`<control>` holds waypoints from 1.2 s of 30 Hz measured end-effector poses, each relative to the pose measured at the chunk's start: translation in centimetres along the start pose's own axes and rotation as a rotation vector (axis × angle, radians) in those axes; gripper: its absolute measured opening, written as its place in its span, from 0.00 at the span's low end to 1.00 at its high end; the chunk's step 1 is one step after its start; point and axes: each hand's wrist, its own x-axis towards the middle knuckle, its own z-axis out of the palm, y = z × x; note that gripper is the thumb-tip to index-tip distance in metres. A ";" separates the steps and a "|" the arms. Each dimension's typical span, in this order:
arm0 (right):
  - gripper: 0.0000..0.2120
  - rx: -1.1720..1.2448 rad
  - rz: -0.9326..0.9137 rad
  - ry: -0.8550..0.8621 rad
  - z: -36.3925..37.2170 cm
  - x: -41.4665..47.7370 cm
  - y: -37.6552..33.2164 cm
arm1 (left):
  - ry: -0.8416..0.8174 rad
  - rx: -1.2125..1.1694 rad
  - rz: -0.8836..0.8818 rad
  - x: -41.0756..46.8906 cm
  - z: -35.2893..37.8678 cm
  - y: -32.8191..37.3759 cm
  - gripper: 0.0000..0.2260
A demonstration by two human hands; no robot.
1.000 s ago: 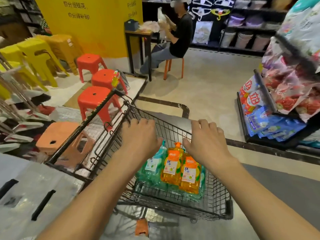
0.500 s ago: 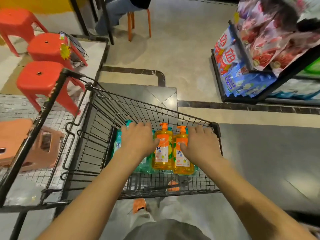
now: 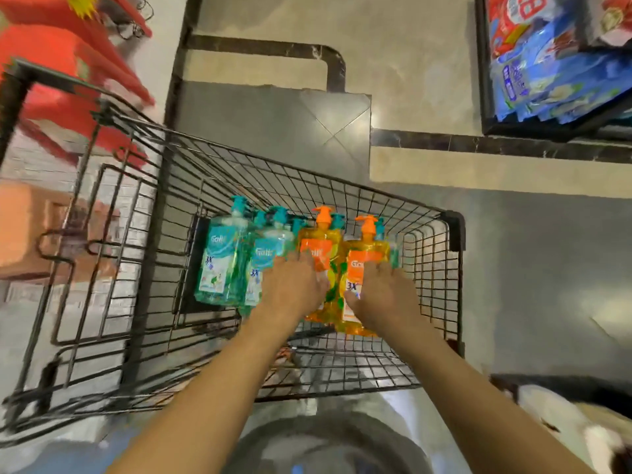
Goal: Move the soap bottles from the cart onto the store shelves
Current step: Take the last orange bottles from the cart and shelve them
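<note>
Step in hand: first pick from the cart [image 3: 455,234]. Every soap bottle in view is inside it, standing packed side by side on the basket floor with the pump heads up. Teal bottles [image 3: 219,265] are to the left, at least 3 pumps showing, and 2 orange ones are to the right. Left grip [image 3: 290,289] lies over the label of the left orange bottle [image 3: 319,239]. Right grip [image 3: 383,295] lies over the right orange bottle [image 3: 367,258]. Both grips read as open, fingers fairly straight and spread across the bottle faces, nothing clasped or lifted. Blur hides whether the fingertips press the plastic or hang just off it. A shelf [image 3: 485,97] of blue packs [image 3: 547,83] sits at upper right, well apart from the cart across the floor; no soap shelf in view. Red stools [image 3: 68,56] are beside the cart's left. Judgement: task at its start, 0 bottles shelved as far as this view shows. The next move calls for each grip to wrap a bottle body, thumb on 1 side and fingers on the other. Then lift straight up so the pumps clear the neighbours and the wire rim. The bottles look smooth and full, so hold on the body, not the pump.
</note>
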 end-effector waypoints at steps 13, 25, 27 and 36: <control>0.50 0.425 0.148 0.152 5.5 6.6 2.7 | 0.199 -0.436 -0.277 7.0 7.1 0.5 0.41; 0.61 0.820 0.306 -0.081 9.7 10.7 6.9 | 0.192 -0.354 -0.403 7.5 8.0 1.9 0.50; 0.59 0.778 0.307 -0.054 7.5 9.6 6.0 | 0.171 -0.297 -0.414 7.5 7.9 2.3 0.51; 0.38 1.108 0.201 -0.033 8.4 9.0 10.2 | 0.008 -0.630 -0.520 8.7 9.0 3.5 0.56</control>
